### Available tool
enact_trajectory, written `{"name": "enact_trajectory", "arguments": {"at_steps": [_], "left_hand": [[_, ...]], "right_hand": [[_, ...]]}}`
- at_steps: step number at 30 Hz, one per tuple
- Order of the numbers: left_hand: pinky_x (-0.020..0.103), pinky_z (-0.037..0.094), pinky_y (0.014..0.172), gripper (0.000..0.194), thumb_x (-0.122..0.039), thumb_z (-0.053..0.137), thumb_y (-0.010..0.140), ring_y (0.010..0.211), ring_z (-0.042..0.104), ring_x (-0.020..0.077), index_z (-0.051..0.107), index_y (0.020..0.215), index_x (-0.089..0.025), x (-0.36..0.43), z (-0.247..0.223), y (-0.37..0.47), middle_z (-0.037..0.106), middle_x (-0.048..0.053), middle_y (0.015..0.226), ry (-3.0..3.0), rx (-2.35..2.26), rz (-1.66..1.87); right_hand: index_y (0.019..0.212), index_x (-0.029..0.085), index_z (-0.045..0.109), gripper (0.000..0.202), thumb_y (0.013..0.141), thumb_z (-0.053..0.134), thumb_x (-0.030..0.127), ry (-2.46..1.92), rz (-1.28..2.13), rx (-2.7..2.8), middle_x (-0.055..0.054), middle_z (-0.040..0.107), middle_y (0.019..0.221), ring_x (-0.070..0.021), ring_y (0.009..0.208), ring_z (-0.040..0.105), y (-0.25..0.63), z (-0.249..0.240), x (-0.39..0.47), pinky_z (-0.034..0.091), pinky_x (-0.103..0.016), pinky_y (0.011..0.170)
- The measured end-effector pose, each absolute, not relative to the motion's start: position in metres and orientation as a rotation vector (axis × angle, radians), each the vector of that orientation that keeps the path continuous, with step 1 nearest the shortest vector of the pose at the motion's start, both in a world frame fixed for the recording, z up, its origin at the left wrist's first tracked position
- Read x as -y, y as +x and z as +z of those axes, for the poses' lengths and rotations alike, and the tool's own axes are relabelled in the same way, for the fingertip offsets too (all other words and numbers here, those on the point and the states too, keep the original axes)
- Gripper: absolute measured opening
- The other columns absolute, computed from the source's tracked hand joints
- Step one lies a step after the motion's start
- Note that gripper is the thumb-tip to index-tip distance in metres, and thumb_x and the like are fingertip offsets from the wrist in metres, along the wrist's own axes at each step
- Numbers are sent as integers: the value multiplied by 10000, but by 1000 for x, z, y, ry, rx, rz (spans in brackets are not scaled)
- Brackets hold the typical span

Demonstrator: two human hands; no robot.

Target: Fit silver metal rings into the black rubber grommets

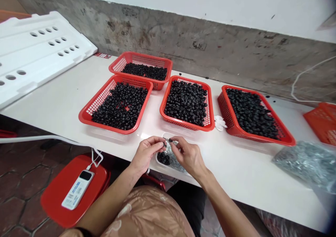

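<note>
Hands (188, 156) pinch small black pieces (170, 140) above the tray (158, 162) at the surface's (63, 90) near edge, the tray's rings (163, 159) nearer the left hand (144, 154).

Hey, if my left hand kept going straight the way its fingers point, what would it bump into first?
Probably the right hand, or the small black piece at its fingertips, just across from the left hand. Depth is hard to judge from this single view.

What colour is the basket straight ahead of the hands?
The basket is orange-red, as the head view, the only one, shows.
</note>
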State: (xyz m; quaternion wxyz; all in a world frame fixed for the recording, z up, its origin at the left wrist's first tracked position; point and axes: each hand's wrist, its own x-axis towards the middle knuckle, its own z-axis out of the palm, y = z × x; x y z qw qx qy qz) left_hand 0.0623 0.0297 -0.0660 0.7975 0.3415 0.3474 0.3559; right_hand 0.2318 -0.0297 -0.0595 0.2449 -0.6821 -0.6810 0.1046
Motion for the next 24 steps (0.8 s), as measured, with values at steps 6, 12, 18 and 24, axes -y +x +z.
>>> {"name": "enact_trajectory", "arguments": {"at_steps": [6, 12, 18, 24], "left_hand": [[194, 489, 677, 321, -370, 852, 690, 665, 624, 93, 787, 909, -143, -23, -62, 70, 724, 37, 774, 769, -718, 693], [195, 471, 656, 343, -381, 866, 677, 641, 604, 84, 793, 918, -147, -24, -67, 70, 713, 37, 775, 732, -677, 624], [183, 424, 596, 276, -359, 863, 681, 585, 547, 61, 764, 816, -139, -24, -65, 70, 641, 2, 692, 698, -631, 592], [204, 375, 560, 351, -412, 869, 641, 558, 506, 69, 754, 806, -124, -23, -57, 73, 613, -3, 645, 795, -697, 614]], "right_hand": [[1142, 191, 632, 202, 980, 527, 253, -1483, 166, 1810, 4, 701, 712, -95, 546, 625, 230, -46, 44, 447, -194, 532], [1160, 193, 654, 220, 968, 547, 200, -1440, 95, 1857, -37, 750, 832, -133, 655, 687, 228, -45, 45, 514, -236, 622], [1244, 238, 636, 287, 982, 519, 229, -1403, 360, 1765, -54, 740, 1027, -171, 884, 715, 228, -43, 46, 571, -271, 788], [1189, 249, 679, 267, 984, 510, 225, -1412, 454, 1776, -53, 694, 880, -161, 770, 669, 232, -36, 47, 550, -269, 694]]}}
